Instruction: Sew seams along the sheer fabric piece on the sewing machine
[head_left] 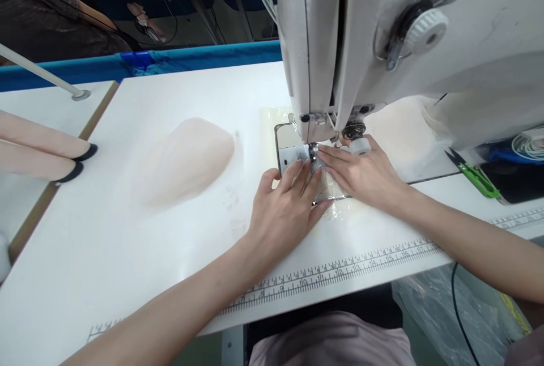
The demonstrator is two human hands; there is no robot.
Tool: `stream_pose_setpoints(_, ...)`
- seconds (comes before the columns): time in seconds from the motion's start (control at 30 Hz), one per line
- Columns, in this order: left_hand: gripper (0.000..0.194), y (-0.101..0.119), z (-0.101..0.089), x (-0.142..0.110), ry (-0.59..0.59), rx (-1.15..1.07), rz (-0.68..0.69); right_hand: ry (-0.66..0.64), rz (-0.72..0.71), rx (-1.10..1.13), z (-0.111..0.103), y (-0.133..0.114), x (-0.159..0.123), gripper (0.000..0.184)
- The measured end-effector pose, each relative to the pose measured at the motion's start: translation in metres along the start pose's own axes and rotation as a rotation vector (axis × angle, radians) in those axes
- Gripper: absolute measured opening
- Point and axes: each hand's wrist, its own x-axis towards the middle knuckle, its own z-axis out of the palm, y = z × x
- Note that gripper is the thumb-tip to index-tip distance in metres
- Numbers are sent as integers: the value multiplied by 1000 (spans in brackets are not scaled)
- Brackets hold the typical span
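L. hand [280,201] is set down at the metal plate [290,156] of the sewing machine [323,43]: its fingers are loosely spread and bent, tips near the presser foot [312,152], thumb held apart and pointed twd. the R. hand [368,176]. The R. hand is laid low on the other side of the foot, fingers nearly straight and mostly close together, partly hidden by machine parts. Whether any fabric is pressed under the fingertips can't be told.

The plate is set in the white table [140,264], under the machine head, w/ clear tape [272,122] stuck around it. A thin beige cloth [195,159] is laid flat on the table, well to the L. of the hands — another pale cloth [397,133] is seen to the R., partly covered by the machine.

Nr. the front edge a ruler scale [321,278] is marked; it's crossed by the L. forearm. Green snips [476,178] are left at far R., next to a black flat item [521,179]. At far L., two pale tubes w/ black ends [38,133] are seen; beyond the blue cloth edging [204,59], part of another person [42,15] is shown.
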Motion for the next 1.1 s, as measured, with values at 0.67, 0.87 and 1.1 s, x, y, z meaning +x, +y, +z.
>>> stream_pose_setpoints(0.67,36,-20,-4,11,-89,-240,86,-179,109,620,-35,6,-7,13)
stream_pose_setpoints(0.87,28,-32,2,33,-126,-475,-139,-100,252,760,-29,7,-3,23)
stream_pose_setpoints(1.1,31,-39,-4,41,-165,-729,-198,-26,216,608,-16,8,-2,25)
